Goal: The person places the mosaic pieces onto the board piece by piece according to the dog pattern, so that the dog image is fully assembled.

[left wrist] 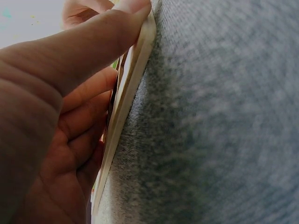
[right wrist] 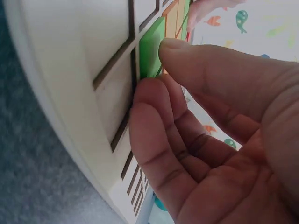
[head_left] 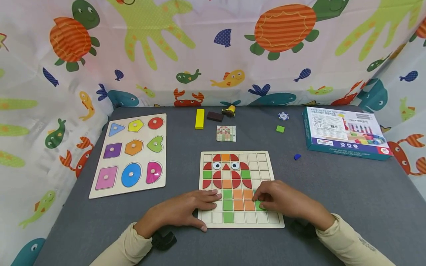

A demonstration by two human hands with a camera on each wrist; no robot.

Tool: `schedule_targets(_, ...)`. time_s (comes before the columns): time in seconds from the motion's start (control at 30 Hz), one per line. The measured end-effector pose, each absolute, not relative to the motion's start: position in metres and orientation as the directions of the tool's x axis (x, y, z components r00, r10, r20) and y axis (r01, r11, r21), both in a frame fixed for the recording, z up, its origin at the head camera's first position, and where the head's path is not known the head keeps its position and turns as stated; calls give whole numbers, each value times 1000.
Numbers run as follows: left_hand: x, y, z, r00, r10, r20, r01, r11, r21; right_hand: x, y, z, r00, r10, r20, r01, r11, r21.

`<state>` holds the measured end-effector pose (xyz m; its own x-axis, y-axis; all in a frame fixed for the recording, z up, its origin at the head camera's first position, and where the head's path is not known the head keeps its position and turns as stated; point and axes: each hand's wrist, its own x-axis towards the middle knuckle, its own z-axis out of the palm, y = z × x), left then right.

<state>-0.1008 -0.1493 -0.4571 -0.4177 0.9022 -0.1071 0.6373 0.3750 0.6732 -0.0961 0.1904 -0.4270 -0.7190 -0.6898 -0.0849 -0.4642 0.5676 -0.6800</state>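
Note:
A pale wooden grid board [head_left: 243, 218] lies in front of me, with red curved pieces and green and orange square tiles forming a figure with two round eyes [head_left: 216, 165]. My left hand [head_left: 183, 208] rests on its left side, fingers extended over the grid, the thumb against the front left corner. In the left wrist view the thumb [left wrist: 93, 51] lies along the board's edge. My right hand [head_left: 283, 197] is over the right side, fingers bent, holding a green square tile [right wrist: 152, 49] at its slot with thumb and fingertips. The fingers partly hide the neighbouring green tile.
A shape puzzle board [head_left: 128, 184] lies left. Behind the grid board are a picture card [head_left: 226, 133], yellow block [head_left: 199, 119], dark block [head_left: 215, 116] and yellow-black object [head_left: 229, 111]. To the right: poker chip [head_left: 283, 116], green tile [head_left: 280, 129], blue piece [head_left: 297, 157], box [head_left: 346, 131].

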Motion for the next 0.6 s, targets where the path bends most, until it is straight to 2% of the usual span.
schedule_targets(0.13,-101,-150,-456,-421,900,-115,634,383,672,-96,190,-425,-719,-690,-86,-461,566,-683)
schedule_targets(0.27,-100,-150,-455,-422,899,-118,632,385,672,-103,195,-419,-744,-660,-103,-416,579,-701)
schedule_targets(0.5,-101,-150,-455,-419,901,-114,637,381,671,-139,211,-403,-834,-551,-8,-413,634,-653)
schedule_targets(0.6,-101,-149,-455,-420,900,-112,636,381,671,-160,221,-401,-881,-473,5,-366,677,-639)
